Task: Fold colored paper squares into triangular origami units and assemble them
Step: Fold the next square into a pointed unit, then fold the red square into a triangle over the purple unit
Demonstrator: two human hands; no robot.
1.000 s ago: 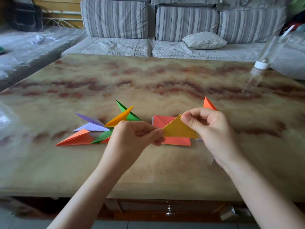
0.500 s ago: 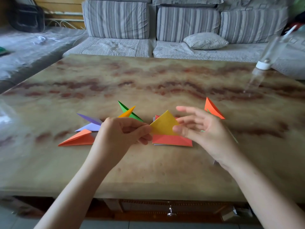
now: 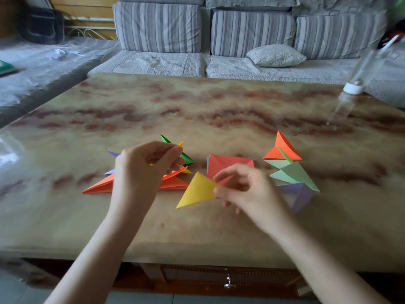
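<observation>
We are pinching yellow triangular unit (image 3: 197, 190) by its right corner w/ R hand (image 3: 245, 194), near-centre of table (image 3: 219, 102). Long axis is pointing near-left. L hand (image 3: 140, 172), just far-left, is apparently gripping second yellow unit (image 3: 181, 143), fingers curled.

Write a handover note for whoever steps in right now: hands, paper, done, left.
Left hand: above the left pile, apparently pinching a narrow yellow unit that is mostly hidden.
Right hand: pinches the yellow triangle by its right corner, over the table.
Red sheets: stacked flat behind the triangle.
Done: orange, green and purple folded units in the left pile. The right cluster has orange, light green and purple pieces; I cannot tell if they are joined.
Left: probably finish the yellow pieces, fold the red sheets, assemble.
</observation>
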